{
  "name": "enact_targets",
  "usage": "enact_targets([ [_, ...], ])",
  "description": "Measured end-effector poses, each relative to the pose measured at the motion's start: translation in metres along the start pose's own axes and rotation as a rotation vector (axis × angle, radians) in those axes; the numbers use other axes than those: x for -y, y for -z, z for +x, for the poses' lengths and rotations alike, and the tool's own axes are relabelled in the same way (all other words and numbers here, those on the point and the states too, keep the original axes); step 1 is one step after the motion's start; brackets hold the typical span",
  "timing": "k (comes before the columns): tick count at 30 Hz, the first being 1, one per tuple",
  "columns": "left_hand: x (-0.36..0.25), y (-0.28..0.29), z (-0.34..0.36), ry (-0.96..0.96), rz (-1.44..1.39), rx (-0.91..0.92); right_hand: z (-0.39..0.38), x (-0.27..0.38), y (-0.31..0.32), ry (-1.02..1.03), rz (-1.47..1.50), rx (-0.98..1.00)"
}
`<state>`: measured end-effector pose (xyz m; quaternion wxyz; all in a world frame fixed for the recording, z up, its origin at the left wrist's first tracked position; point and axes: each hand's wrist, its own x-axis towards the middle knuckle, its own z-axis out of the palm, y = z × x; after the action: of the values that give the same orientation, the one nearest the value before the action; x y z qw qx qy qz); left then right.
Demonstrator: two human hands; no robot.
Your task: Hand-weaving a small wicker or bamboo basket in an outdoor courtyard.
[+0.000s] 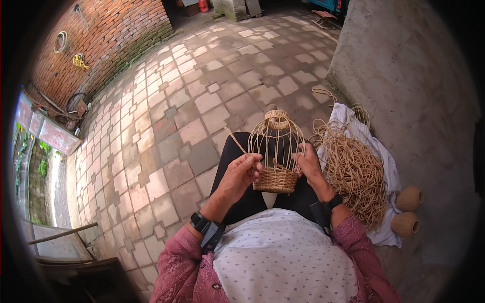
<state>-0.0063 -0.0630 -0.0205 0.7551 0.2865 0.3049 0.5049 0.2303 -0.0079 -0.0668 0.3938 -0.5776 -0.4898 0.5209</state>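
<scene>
A cage-like wicker basket (275, 180) rests upright on my lap, with a woven lower band, bare vertical ribs and a coiled ring at its top. My left hand (245, 169) pinches a braided straw strand at the left edge of the woven band; the strand's loose end sticks up to the upper left. My right hand (308, 164) grips the ribs on the basket's right side. A tangled heap of straw cord (354, 179) lies on a white cloth (389, 166) to my right.
Two small round pots (410, 198) lie beside the cloth, near a concrete wall (409, 86). A paved floor (161, 141) spreads ahead and left toward a brick wall (106, 35) with hanging coils. Metal panels and a bar (60, 233) stand at the left.
</scene>
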Motion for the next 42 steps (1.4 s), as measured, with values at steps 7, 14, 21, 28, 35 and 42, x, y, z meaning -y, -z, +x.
enact_targets([
  [7,-0.005,0.029,-0.009,0.092,0.333,-0.094,0.005,-0.003,0.01,0.007,0.069,0.115],
  [14,-0.018,0.013,0.009,0.03,0.435,-0.151,0.003,-0.004,0.012,-0.055,0.06,0.105],
  [21,0.004,0.023,0.038,-0.354,1.107,-0.173,0.004,-0.006,0.015,-0.088,0.142,0.111],
  [28,-0.006,-0.016,0.033,-0.071,0.694,-0.266,0.005,-0.018,0.019,-0.105,0.304,0.108],
  [35,-0.011,-0.026,0.012,-0.122,0.441,-0.27,0.012,-0.037,0.024,-0.077,0.498,0.085],
  [42,-0.005,-0.01,0.002,0.037,0.245,-0.25,0.009,-0.041,0.031,-0.085,0.593,0.128],
])
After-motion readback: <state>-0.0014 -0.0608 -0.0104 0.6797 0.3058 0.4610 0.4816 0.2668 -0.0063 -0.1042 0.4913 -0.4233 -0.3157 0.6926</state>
